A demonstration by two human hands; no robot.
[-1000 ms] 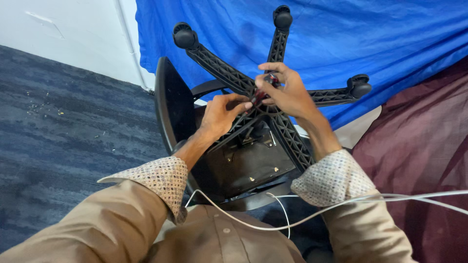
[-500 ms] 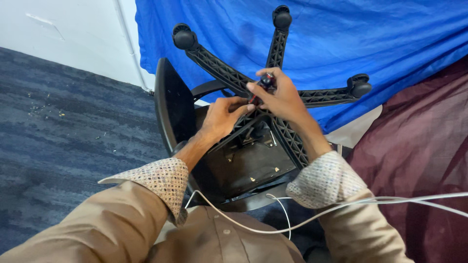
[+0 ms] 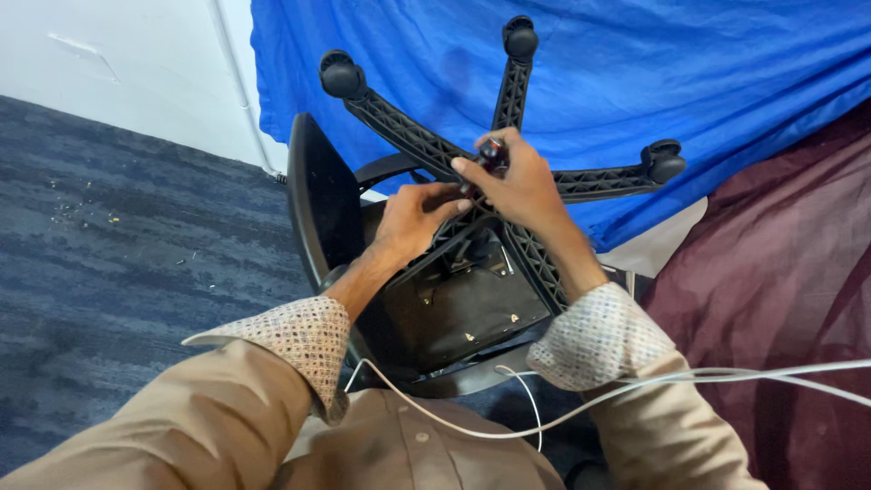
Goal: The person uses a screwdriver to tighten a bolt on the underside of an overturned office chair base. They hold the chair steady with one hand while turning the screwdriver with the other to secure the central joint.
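Blue cloth backdrop: upturned black swivel-chair star base [image 3: 426, 145]; right hand [image 3: 517, 186] pinches small dark part [image 3: 493, 150], left hand [image 3: 413, 218] grips hub (slip risk).

An office corner, roughly furnished.
At nine o'clock I see grey carpet [image 3: 109, 254]; at twelve, a white wall [image 3: 136, 63] and blue sheet [image 3: 708, 82].

Open dark blue carpet floor [image 3: 118, 254] to the left, plenty of room there. Ahead, the overturned black office chair's ribbed star base [image 3: 408, 136] fans its caster-tipped spokes, with gaps between them. Blue cloth [image 3: 726, 82] closes off the back, maroon fabric [image 3: 780, 272] crowds the right, and white cables [image 3: 708, 377] cross low.
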